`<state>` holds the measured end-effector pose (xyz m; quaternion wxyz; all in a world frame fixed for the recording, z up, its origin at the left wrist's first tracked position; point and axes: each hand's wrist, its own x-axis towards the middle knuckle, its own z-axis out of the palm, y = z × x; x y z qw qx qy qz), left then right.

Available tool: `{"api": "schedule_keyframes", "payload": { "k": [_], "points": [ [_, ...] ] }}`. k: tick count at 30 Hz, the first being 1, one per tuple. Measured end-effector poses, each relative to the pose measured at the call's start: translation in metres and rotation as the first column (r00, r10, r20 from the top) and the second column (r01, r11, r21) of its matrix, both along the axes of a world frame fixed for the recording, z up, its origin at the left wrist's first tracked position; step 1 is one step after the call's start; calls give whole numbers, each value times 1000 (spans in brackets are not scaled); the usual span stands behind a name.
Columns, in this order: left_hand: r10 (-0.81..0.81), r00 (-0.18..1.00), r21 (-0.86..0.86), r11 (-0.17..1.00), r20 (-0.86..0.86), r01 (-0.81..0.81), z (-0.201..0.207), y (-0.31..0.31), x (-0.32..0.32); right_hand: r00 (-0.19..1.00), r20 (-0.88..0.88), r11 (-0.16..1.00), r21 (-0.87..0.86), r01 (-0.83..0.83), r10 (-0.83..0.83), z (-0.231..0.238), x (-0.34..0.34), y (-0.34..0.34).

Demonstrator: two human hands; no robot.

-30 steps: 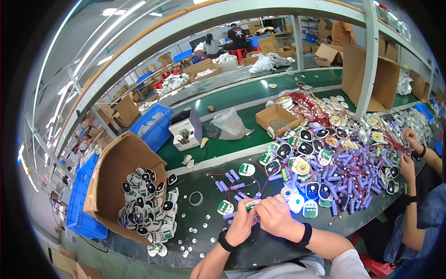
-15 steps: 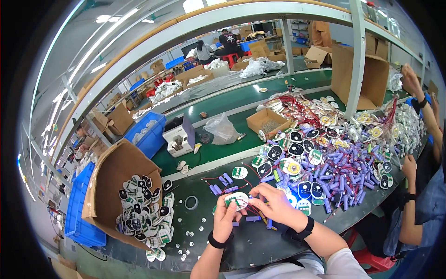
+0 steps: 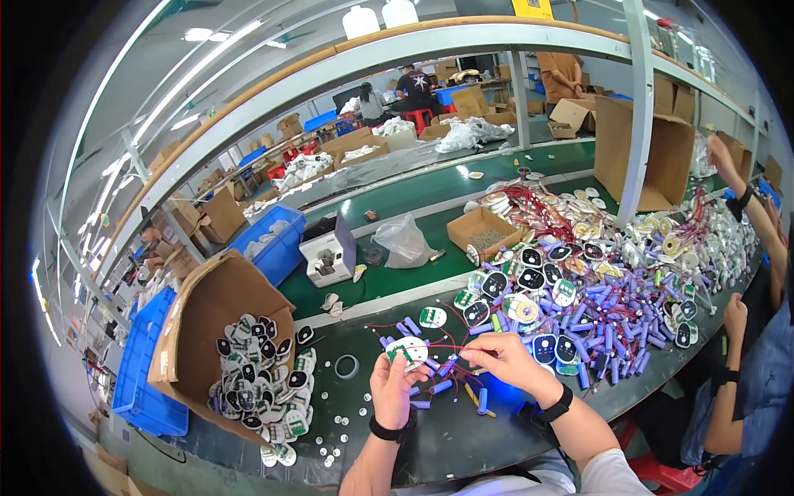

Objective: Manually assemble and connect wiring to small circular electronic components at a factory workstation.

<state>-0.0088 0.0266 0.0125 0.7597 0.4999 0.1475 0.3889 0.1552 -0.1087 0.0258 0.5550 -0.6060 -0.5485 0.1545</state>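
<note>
My left hand (image 3: 390, 387) is closed on a rounded white plate with a green circuit board (image 3: 408, 350), thumb laid over its face. To its right, my right hand (image 3: 506, 360) pinches thin red wires (image 3: 451, 356) that run toward the plate. Purple battery cells (image 3: 442, 386) lie under and beside both hands. Just beyond them rests another white plate with a green board (image 3: 432, 317). A yellow-handled tool (image 3: 480, 400) lies near my right wrist, partly hidden among the cells.
A tilted cardboard box (image 3: 194, 322) spills finished-looking plates at left, near a tape roll (image 3: 346, 366). On the right is a large heap of purple cells (image 3: 612, 331). Beyond stand a small carton of screws (image 3: 482, 233) and a white machine (image 3: 328, 252). A co-worker's arm (image 3: 732, 364) is at right.
My right hand has drawn away from the plate to the right, pulling red wires out between the hands. The plate in my left hand has shifted slightly left, and the whole view has tilted.
</note>
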Motion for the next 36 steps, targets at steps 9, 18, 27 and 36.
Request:
{"api": "schedule_keyframes", "payload": {
  "k": [9, 18, 27, 36],
  "points": [
    [-194, 976, 93, 978, 96, 185, 3, -24, 1, 978, 42, 971, 117, -207, 204, 10, -33, -3],
    [-197, 958, 227, 943, -207, 243, 12, -33, -3, 974, 219, 996, 78, 41, -57, 46, 14, -47],
    [-181, 964, 113, 972, -193, 205, 15, -24, -5, 964, 88, 943, -199, 265, -253, 86, 107, -148],
    [-167, 963, 28, 984, -213, 177, 2, -16, 1, 798, -431, 897, -325, 299, -422, 115, 162, -192]
  ]
}}
